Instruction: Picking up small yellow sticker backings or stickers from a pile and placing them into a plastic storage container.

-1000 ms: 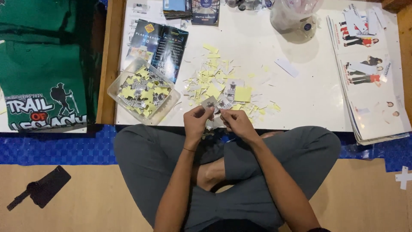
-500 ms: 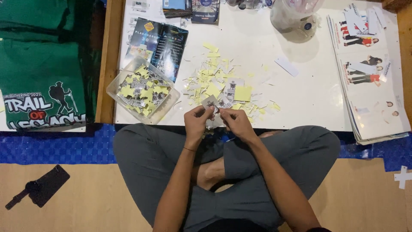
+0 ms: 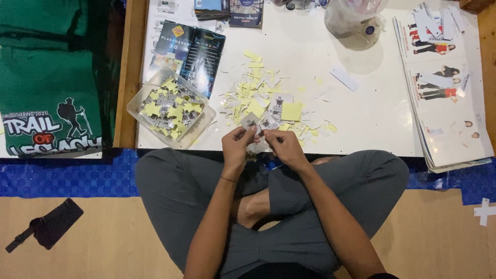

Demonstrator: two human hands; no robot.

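Sticker [image 3: 258, 124] pinched between fingers of left hand [image 3: 238, 147] and right hand [image 3: 283, 147], above table edge [image 3: 361, 147]

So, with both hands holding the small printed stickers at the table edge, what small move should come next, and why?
Probably peel the top piece free. The left hand and right hand pinch the small printed stickers between them at the white table edge, yellow backing scraps lie just beyond, and the clear tray already holds similar pieces.
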